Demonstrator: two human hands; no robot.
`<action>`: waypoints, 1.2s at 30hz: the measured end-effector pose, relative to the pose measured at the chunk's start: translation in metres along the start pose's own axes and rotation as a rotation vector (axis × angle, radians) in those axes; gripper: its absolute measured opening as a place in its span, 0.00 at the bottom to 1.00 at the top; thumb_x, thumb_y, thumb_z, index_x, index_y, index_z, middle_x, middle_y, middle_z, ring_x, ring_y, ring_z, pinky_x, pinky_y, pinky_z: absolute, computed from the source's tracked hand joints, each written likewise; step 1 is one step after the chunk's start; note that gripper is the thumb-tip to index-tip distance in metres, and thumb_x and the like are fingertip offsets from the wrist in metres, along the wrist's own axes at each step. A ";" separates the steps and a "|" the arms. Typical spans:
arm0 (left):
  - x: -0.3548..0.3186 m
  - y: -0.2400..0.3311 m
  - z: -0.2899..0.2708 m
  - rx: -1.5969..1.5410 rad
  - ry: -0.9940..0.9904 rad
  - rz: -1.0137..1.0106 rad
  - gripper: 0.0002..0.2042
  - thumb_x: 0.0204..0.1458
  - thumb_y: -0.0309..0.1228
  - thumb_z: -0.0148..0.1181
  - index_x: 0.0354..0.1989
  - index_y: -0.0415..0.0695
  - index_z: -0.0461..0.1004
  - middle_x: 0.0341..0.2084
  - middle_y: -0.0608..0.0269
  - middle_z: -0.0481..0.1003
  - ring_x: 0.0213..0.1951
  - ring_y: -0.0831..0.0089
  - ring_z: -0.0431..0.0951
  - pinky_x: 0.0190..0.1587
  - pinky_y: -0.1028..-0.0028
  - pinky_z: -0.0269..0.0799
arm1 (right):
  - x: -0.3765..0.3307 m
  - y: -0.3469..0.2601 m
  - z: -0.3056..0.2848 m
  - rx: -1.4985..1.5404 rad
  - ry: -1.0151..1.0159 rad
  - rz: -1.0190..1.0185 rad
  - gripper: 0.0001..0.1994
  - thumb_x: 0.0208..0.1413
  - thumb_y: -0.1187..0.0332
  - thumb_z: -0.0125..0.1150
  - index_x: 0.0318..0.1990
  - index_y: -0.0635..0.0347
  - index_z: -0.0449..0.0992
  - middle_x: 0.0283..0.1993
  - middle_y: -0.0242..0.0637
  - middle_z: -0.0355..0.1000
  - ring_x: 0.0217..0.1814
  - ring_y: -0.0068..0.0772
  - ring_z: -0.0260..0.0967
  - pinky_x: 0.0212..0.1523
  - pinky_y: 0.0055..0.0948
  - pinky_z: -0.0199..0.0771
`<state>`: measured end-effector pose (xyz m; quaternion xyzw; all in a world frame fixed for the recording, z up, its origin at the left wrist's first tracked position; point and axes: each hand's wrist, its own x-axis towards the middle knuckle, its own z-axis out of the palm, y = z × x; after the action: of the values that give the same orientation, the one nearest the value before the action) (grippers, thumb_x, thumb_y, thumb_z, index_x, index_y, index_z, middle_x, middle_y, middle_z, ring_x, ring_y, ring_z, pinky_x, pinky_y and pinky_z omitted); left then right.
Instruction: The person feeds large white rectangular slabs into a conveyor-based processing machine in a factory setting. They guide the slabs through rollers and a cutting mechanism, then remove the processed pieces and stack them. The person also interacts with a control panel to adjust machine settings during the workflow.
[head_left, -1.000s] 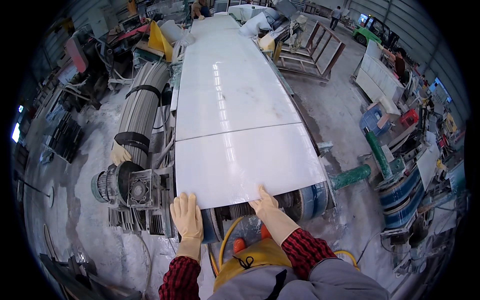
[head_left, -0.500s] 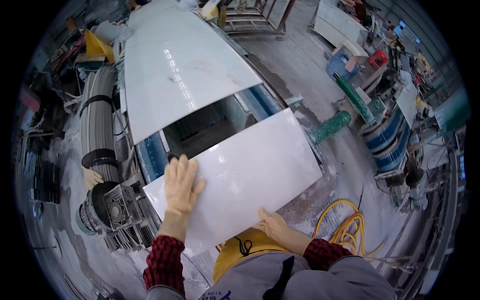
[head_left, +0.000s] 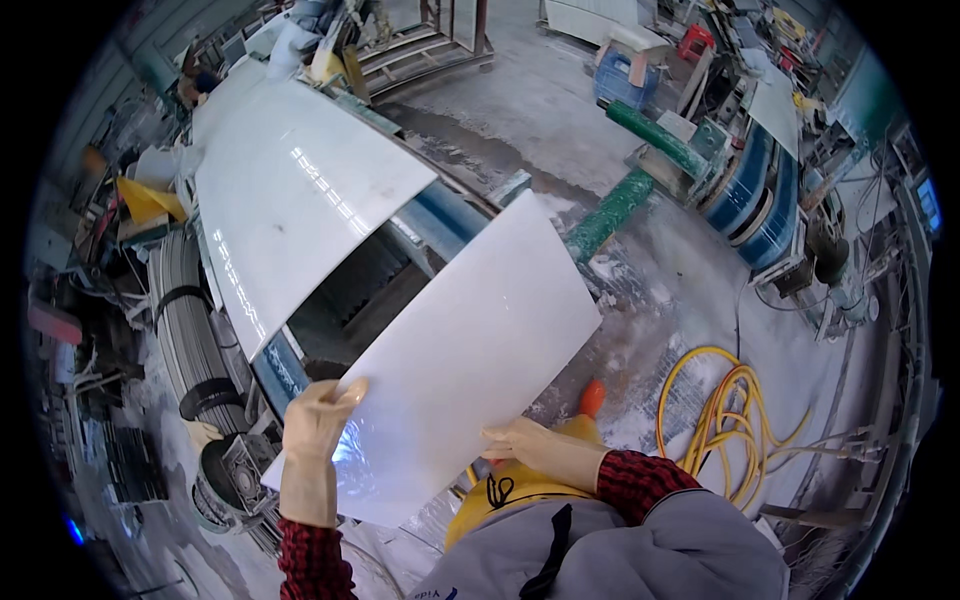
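Note:
A glossy white rectangular slab (head_left: pixel 470 330) lies across the front of me, its right end farther away than its left. At its far left edge my left hand (head_left: pixel 318 425), in a cream glove, is closed with the thumb on top and the fingers curled over the edge. My right hand (head_left: pixel 540 450), gloved alike, holds the near edge, thumb above and fingers hidden underneath. Beyond, a larger white slab (head_left: pixel 300 190) rests on a machine bed with blue belts (head_left: pixel 440 220). A dark gap (head_left: pixel 365 300) in the bed separates the two slabs.
On the left stand a bundle of grey strips (head_left: pixel 195 330), a motor (head_left: pixel 235 475) and a loose glove (head_left: pixel 202 432). Green rollers (head_left: pixel 610 215) jut out at the right, near a blue-belted machine (head_left: pixel 760 205). A yellow hose (head_left: pixel 725 420) lies coiled on the wet floor.
My left hand has gone from resting on the slab's top to gripping its far edge. The slab has swung and now slants more steeply. The view has shifted rightward.

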<state>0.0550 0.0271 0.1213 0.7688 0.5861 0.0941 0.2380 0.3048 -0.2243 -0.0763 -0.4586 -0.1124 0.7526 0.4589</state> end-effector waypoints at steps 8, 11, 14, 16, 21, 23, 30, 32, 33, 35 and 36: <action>-0.021 0.104 0.004 -0.087 0.277 0.016 0.22 0.59 0.45 0.80 0.34 0.34 0.85 0.21 0.62 0.74 0.25 0.74 0.69 0.31 0.66 0.68 | -0.066 -0.109 -0.060 -0.011 0.151 -0.203 0.23 0.76 0.70 0.68 0.74 0.68 0.78 0.71 0.47 0.82 0.70 0.40 0.82 0.72 0.43 0.84; -0.013 0.183 0.044 -0.259 0.282 0.040 0.24 0.62 0.48 0.79 0.37 0.33 0.87 0.21 0.71 0.73 0.26 0.79 0.69 0.30 0.69 0.66 | -0.126 -0.187 -0.123 -0.154 0.271 -0.323 0.22 0.73 0.71 0.70 0.72 0.67 0.80 0.67 0.45 0.84 0.68 0.38 0.83 0.69 0.42 0.84; 0.014 0.272 0.102 -0.358 0.259 0.061 0.25 0.65 0.51 0.76 0.40 0.34 0.88 0.21 0.71 0.74 0.25 0.79 0.69 0.30 0.69 0.66 | -0.172 -0.242 -0.193 -0.132 0.482 -0.518 0.20 0.69 0.70 0.74 0.66 0.64 0.85 0.59 0.39 0.88 0.61 0.34 0.85 0.62 0.37 0.83; 0.027 0.324 0.140 -0.500 0.050 0.092 0.29 0.71 0.56 0.71 0.44 0.35 0.90 0.24 0.72 0.81 0.27 0.80 0.72 0.31 0.70 0.67 | -0.215 -0.279 -0.238 -0.128 0.532 -0.675 0.21 0.67 0.69 0.76 0.66 0.65 0.85 0.59 0.39 0.88 0.59 0.32 0.85 0.60 0.36 0.84; 0.029 0.424 0.248 -1.028 -0.218 0.171 0.32 0.77 0.58 0.64 0.55 0.32 0.89 0.37 0.62 0.88 0.34 0.78 0.79 0.37 0.72 0.74 | -0.323 -0.339 -0.297 -0.117 0.769 -0.756 0.22 0.64 0.69 0.78 0.64 0.66 0.85 0.58 0.40 0.88 0.57 0.31 0.85 0.58 0.36 0.84; 0.023 0.459 0.279 -1.058 -0.372 0.126 0.32 0.77 0.58 0.63 0.56 0.32 0.89 0.40 0.61 0.89 0.36 0.75 0.82 0.39 0.71 0.77 | -0.351 -0.339 -0.311 -0.036 0.836 -0.779 0.22 0.65 0.68 0.78 0.64 0.65 0.85 0.59 0.41 0.87 0.58 0.32 0.85 0.60 0.38 0.84; 0.085 0.499 0.414 -0.626 -0.586 0.231 0.37 0.79 0.60 0.50 0.70 0.33 0.82 0.57 0.49 0.89 0.52 0.58 0.89 0.55 0.63 0.83 | -0.360 -0.283 -0.404 0.164 0.886 -0.888 0.22 0.68 0.65 0.77 0.65 0.64 0.84 0.58 0.41 0.87 0.57 0.37 0.86 0.59 0.42 0.86; 0.058 0.556 0.424 -0.653 -0.685 0.062 0.38 0.79 0.61 0.48 0.73 0.35 0.80 0.61 0.48 0.88 0.56 0.58 0.89 0.58 0.61 0.83 | -0.361 -0.263 -0.448 0.251 0.969 -0.892 0.22 0.69 0.65 0.77 0.66 0.64 0.83 0.58 0.42 0.87 0.57 0.39 0.86 0.59 0.44 0.87; 0.053 0.578 0.427 -0.597 -0.709 0.036 0.38 0.78 0.61 0.47 0.74 0.37 0.80 0.65 0.47 0.86 0.62 0.55 0.87 0.66 0.61 0.79 | -0.357 -0.255 -0.470 0.291 0.998 -0.892 0.23 0.69 0.64 0.77 0.67 0.63 0.83 0.58 0.42 0.87 0.57 0.40 0.86 0.59 0.45 0.87; 0.071 0.599 0.454 -0.467 -0.766 0.133 0.38 0.77 0.62 0.49 0.75 0.38 0.80 0.66 0.48 0.86 0.64 0.52 0.86 0.69 0.61 0.76 | -0.345 -0.249 -0.514 0.351 1.038 -0.892 0.23 0.70 0.64 0.77 0.67 0.63 0.82 0.58 0.43 0.87 0.56 0.42 0.86 0.58 0.46 0.88; 0.079 0.611 0.466 -0.396 -0.792 0.184 0.39 0.76 0.63 0.49 0.75 0.39 0.79 0.67 0.49 0.85 0.65 0.51 0.85 0.71 0.62 0.75 | -0.343 -0.253 -0.530 0.392 1.048 -0.885 0.23 0.71 0.63 0.77 0.68 0.63 0.82 0.58 0.43 0.87 0.56 0.43 0.86 0.58 0.47 0.88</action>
<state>0.7989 -0.1390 -0.0031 0.7342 0.3497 -0.0764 0.5769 0.9280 -0.4903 -0.0189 -0.5804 0.0847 0.1828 0.7891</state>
